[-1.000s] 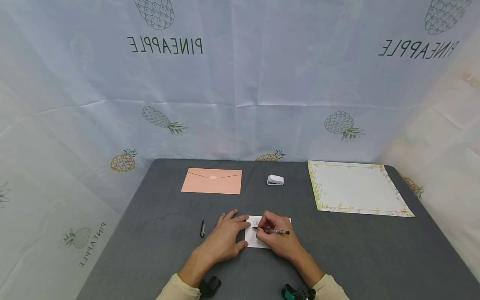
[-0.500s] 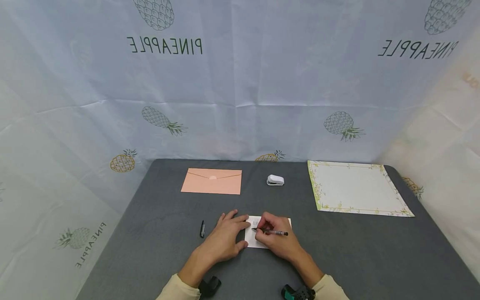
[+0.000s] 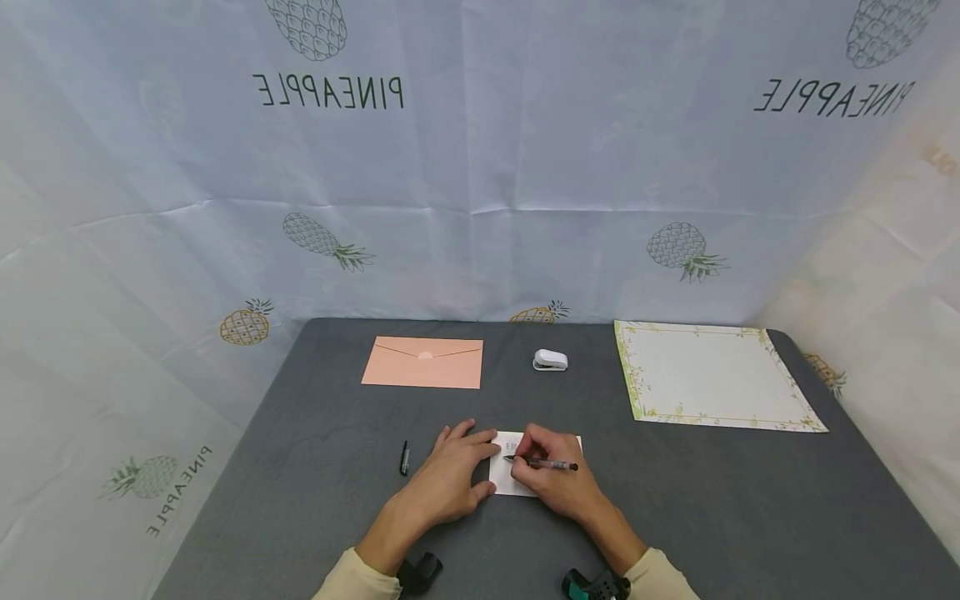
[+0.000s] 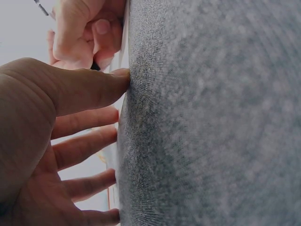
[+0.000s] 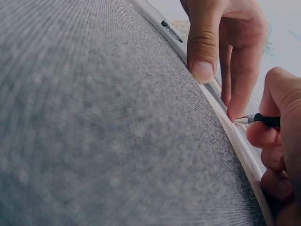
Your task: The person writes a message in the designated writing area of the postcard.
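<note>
Near the front middle of the table lies a small white card with a short line of dark lettering near its top. My right hand pinches a dark pen, its tip at the card just below the lettering. In the right wrist view the pen's metal tip points at the card. My left hand rests with spread fingers, the fingertips and thumb touching the card's left edge. A black pen cap lies to the left of that hand.
A pink envelope lies at the back left of the grey table. A small white stapler stands at the back middle. At the back right is a large white sheet with a floral border. A pineapple-print curtain hangs behind.
The pen and my right hand shift only very slightly over the card. My left hand stays in place, and the other things on the table have not moved.
</note>
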The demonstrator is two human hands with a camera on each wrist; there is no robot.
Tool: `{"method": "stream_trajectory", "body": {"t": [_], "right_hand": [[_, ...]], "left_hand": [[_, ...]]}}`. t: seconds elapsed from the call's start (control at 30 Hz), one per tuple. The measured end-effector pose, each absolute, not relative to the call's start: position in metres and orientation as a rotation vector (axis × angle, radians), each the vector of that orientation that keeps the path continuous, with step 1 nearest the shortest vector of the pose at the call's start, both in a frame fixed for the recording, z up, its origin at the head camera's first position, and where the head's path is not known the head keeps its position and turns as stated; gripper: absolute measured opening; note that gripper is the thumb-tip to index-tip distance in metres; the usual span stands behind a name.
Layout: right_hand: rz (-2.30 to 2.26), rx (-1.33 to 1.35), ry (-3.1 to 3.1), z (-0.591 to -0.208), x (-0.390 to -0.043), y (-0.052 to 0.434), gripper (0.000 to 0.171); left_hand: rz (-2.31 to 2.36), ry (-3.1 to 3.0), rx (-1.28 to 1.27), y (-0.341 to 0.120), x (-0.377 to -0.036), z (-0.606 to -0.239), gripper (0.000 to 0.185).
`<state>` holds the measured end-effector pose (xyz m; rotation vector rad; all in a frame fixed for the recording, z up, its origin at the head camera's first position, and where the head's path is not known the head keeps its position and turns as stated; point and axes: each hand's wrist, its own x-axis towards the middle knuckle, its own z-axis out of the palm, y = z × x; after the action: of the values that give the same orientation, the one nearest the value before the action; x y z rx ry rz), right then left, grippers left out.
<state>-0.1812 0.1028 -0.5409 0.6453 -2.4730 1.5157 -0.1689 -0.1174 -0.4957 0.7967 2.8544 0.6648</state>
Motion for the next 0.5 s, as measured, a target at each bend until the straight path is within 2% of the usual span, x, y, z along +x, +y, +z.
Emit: {"method": "stream_trajectory", "body": {"t": [0.5], "right_hand": [[1.539,0.697,-2.460,-0.5401,-0.1800,0.1020,0.029]], "left_hand": [[0.645,2.863,0.804,-0.1173,-0.1696,-0.4963,0.050]]}}
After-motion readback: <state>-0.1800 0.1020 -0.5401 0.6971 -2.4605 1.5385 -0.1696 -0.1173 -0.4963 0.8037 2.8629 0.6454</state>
